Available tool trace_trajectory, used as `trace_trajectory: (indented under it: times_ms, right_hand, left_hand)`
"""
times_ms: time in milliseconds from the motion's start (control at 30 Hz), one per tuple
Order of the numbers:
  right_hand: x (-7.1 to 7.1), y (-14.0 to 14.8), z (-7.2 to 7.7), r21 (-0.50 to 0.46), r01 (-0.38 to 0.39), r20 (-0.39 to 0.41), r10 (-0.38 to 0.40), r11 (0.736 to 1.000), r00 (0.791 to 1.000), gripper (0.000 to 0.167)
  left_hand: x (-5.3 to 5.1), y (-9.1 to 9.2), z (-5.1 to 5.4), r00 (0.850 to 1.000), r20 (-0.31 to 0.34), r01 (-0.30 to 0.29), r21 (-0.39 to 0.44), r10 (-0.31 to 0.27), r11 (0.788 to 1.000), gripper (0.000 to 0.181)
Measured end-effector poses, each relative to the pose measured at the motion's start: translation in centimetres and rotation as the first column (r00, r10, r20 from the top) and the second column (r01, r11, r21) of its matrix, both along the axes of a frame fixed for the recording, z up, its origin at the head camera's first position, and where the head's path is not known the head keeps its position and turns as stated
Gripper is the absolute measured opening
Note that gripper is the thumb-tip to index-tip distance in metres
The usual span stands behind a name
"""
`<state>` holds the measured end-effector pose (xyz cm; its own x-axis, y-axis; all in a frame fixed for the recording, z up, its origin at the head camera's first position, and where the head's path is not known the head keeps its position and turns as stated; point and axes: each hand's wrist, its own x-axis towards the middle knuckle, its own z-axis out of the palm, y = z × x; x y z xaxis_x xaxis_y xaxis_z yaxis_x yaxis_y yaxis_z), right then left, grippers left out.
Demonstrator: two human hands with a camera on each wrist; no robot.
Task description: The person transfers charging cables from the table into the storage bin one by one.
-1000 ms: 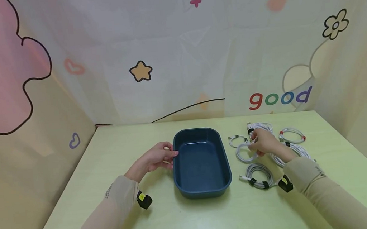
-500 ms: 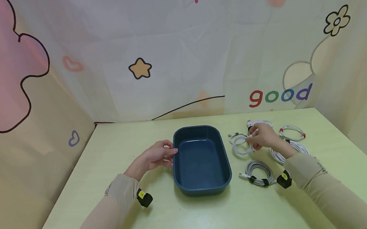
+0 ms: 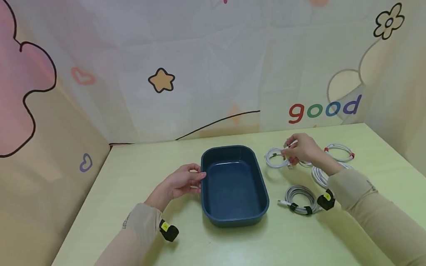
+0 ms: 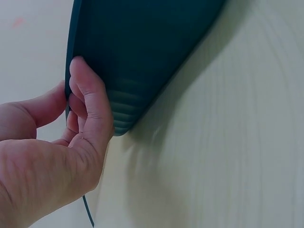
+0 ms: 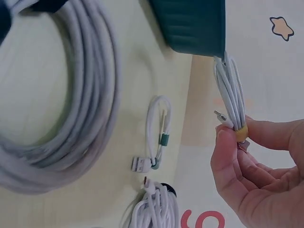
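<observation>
My left hand (image 3: 181, 181) pinches the left rim of a dark blue-green rectangular bin (image 3: 236, 222), thumb on one side of the wall and fingers on the other in the left wrist view. The bin stands on the table with nothing inside it. My right hand (image 3: 304, 148) holds a coiled white charging cable (image 5: 229, 90) off the table, to the right of the bin. Thumb and fingertips pinch it at its yellow tie (image 5: 242, 134), and a metal plug end sticks out. Below it lies a smaller white cable (image 5: 151, 118) with green ties, partly hidden in the head view.
A thick grey coiled cable (image 3: 289, 196) with black ties lies nearest the front. Further right are a large white coil (image 3: 319, 176) and a white coil with red ties (image 3: 351, 155). Another white bundle (image 5: 156, 209) is mostly covered by my right hand in the head view.
My right hand has lifted the white cable and moved it away from me and slightly left, over the smaller cable. My left hand keeps its hold on the bin, which has not moved.
</observation>
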<state>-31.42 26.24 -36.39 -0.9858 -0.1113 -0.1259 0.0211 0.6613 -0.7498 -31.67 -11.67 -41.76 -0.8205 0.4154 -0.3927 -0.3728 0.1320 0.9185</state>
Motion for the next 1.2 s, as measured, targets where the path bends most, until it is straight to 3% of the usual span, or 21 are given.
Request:
trace_trajectory:
  times_ms: [667,1200]
  right_hand:
    - [-1.2,-2.9,1.7,-0.008,-0.001,0.027,0.001,1.0,1.0,0.04]
    - [-2.1,-5.9,2.5,-0.032,-0.025,0.037,0.027,0.999,0.999,0.038]
  left_hand:
    - [0.1,0.0,-0.6,0.998,0.059,-0.032,0.105,0.026,0.994,0.009]
    - [0.1,0.0,-0.6,0.997,0.074,-0.043,0.119,0.035,0.992,0.009]
